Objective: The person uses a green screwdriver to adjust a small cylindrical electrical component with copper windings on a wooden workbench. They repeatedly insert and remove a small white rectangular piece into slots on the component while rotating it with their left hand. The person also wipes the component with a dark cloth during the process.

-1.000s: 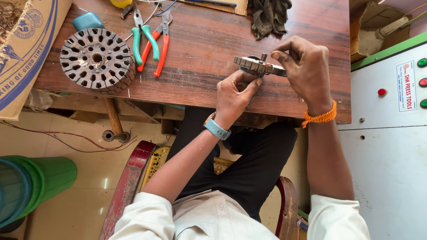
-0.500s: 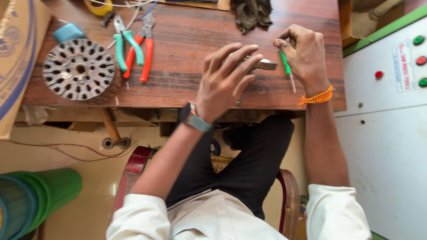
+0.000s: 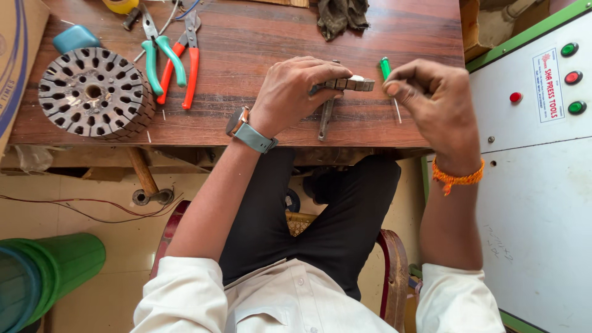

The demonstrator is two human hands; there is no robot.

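While both hands rest on the wooden bench, things run left to right as follows.

Box [image 3: 15,68]: cardboard, at the bench's 9 o'clock edge.
Stator [image 3: 94,94]: round slotted metal stack, flat on the bench [image 3: 246,37], with a blue lid [image 3: 75,38] just at its 12 o'clock.
Pliers [image 3: 161,54]: green-handled pair lying beside a red-handled pair [image 3: 188,58], at 3 o'clock from the stator.
Left hand [image 3: 290,92]: palm down, fingers curled over a small metal block [image 3: 351,84], holding it against the bench; grey-strapped watch [image 3: 250,131] on the wrist.
Metal bar [image 3: 325,117]: flat on the bench, running toward 6 o'clock from under the block.
Cloth [image 3: 342,15]: dark rag at 12 o'clock from the block, well apart.
Screwdriver [image 3: 388,83]: green handle, thin shaft pointing to 6 o'clock, lying just beside the block.
Right hand [image 3: 431,102]: fingertips pinched narrow at the screwdriver handle; whether they grip it cannot be told. Orange thread [image 3: 456,177] on the wrist.
Cabinet [image 3: 536,154]: white, with green and red buttons, at 3 o'clock.
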